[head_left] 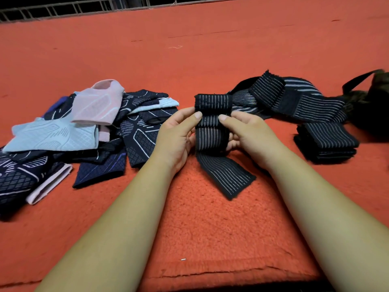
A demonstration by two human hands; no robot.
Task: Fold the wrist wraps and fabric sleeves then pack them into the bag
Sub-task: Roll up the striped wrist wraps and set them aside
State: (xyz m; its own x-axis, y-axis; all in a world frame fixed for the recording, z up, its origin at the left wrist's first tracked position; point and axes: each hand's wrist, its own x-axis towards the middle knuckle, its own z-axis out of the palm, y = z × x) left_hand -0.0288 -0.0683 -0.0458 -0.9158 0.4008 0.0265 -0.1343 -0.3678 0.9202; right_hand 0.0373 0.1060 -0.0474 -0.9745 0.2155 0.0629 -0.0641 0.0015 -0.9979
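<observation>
While the sleeves (pixel 84 131) lay heaped at left and the bag (pixel 372 106) sat far right, left hand (pixel 179 133) and right hand (pixel 246 131) pinched the striped wrap (pixel 212 131) between thumbs and curled fingers above the red blanket (pixel 210 228).

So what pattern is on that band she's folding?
The wrist wrap is black with thin pale lengthwise stripes, clearest in the head view.

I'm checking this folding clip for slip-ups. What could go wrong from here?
1. The left hand and right hand only pinch the wrist wrap, and its loose tail trails on the red blanket, so the fold could spring open.
2. The folded stack lies close to the right forearm and might get knocked over.
</observation>
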